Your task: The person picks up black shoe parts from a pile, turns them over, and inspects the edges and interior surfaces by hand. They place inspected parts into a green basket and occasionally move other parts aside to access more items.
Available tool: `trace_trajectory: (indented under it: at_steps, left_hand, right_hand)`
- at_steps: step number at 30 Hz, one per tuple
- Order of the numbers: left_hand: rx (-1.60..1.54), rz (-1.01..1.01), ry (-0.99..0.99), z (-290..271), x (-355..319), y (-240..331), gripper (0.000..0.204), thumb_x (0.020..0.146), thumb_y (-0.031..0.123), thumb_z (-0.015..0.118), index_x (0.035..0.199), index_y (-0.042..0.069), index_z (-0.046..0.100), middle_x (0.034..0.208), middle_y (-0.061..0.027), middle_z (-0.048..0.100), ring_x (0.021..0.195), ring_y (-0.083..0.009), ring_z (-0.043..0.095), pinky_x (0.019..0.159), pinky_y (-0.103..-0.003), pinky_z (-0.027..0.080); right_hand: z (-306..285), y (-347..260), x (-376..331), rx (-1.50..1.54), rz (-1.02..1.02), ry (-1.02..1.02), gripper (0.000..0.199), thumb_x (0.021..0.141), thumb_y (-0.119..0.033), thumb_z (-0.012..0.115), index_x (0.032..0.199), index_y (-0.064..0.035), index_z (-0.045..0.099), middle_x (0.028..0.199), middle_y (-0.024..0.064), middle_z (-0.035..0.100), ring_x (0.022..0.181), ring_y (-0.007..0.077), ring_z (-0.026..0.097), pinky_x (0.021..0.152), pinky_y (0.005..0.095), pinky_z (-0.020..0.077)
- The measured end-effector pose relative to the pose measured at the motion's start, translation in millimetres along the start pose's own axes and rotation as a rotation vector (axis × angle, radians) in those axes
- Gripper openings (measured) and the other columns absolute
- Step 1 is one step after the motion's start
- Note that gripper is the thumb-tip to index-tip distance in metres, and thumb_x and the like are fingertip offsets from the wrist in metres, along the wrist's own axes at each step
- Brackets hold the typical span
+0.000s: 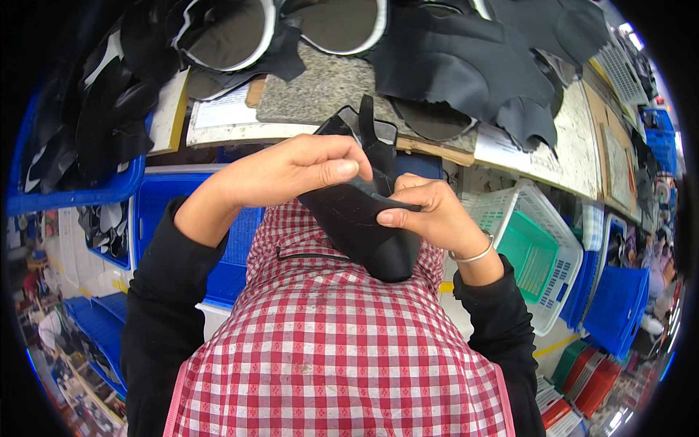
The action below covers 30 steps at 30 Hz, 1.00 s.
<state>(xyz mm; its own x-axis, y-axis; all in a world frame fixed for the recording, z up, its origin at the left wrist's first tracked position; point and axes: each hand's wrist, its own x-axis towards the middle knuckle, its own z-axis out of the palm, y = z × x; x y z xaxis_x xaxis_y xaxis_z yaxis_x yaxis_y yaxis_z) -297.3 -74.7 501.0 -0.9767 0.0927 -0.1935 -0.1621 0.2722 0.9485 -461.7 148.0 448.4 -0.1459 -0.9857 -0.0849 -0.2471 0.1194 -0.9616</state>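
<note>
A black boot upper (357,226) is held over my lap, its rounded, closed end low and toward me. A black strap loop (366,124) stands up at its far end, beside a grey-lined opening. My left hand (298,167) is closed on the upper from the left; its bent fingers reach into the upper and their tips are hidden. My right hand (437,211) pinches the upper's edge between thumb and fingers on the right. A red-and-white checked apron (313,335) lies just beneath the piece.
Ahead stands a worktable with a speckled stone slab (313,87). Black material pieces (466,65) and white-rimmed pieces (342,25) lie across it. A blue crate (164,197) stands left; a white basket (539,247) holding a green one stands right. Farther right are blue crates (619,306).
</note>
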Motion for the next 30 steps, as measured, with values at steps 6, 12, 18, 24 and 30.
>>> trace_trajectory:
  at_steps: [6,12,18,24,30]
  left_hand:
    - [0.035,0.025,0.241,41,-7,5,0.039,0.089,0.016,0.081,0.117,0.002,0.059,0.099,-0.0084,0.070,0.095,-0.0150,0.067,0.085,-0.033,0.053]
    - [0.031,0.014,0.272,46,-10,7,0.043,0.083,0.013,0.085,0.117,0.001,0.060,0.100,-0.0064,0.070,0.093,-0.0129,0.066,0.084,-0.031,0.054]
    - [0.049,-0.081,0.371,51,-13,9,0.042,0.082,0.007,0.084,0.115,0.000,0.060,0.096,-0.0062,0.070,0.090,-0.0104,0.066,0.080,-0.029,0.054]
    - [0.128,-0.137,0.524,61,-10,2,0.040,0.083,0.012,0.085,0.112,0.000,0.059,0.085,-0.0123,0.071,0.080,-0.0190,0.070,0.070,-0.033,0.054]
    - [0.131,-0.126,0.480,56,-14,-4,0.038,0.084,0.012,0.085,0.110,-0.002,0.062,0.087,-0.0093,0.070,0.082,-0.0114,0.066,0.074,-0.029,0.054]
  right_hand:
    - [-5,6,-25,-0.071,-0.047,0.088,0.017,0.083,-0.019,0.085,0.089,-0.0039,0.078,0.073,0.0033,0.057,0.073,0.0171,0.053,0.067,0.0326,0.0448]
    - [-7,-11,-9,-0.208,-0.223,0.025,0.029,0.084,-0.026,0.084,0.095,-0.0026,0.072,0.080,0.0110,0.065,0.075,0.0255,0.060,0.068,0.0363,0.0482]
    - [1,-20,1,-0.169,0.014,-0.050,0.033,0.086,-0.031,0.082,0.093,-0.0019,0.067,0.076,0.0171,0.064,0.066,0.0321,0.063,0.062,0.0393,0.0479]
    - [6,-9,7,-0.257,0.032,-0.029,0.034,0.088,-0.033,0.080,0.092,-0.0024,0.066,0.075,0.0186,0.065,0.069,0.0400,0.063,0.061,0.0417,0.0477]
    - [4,-11,12,-0.348,-0.023,-0.095,0.030,0.088,-0.030,0.079,0.095,-0.0028,0.067,0.077,0.0200,0.066,0.072,0.0422,0.065,0.063,0.0438,0.0493]
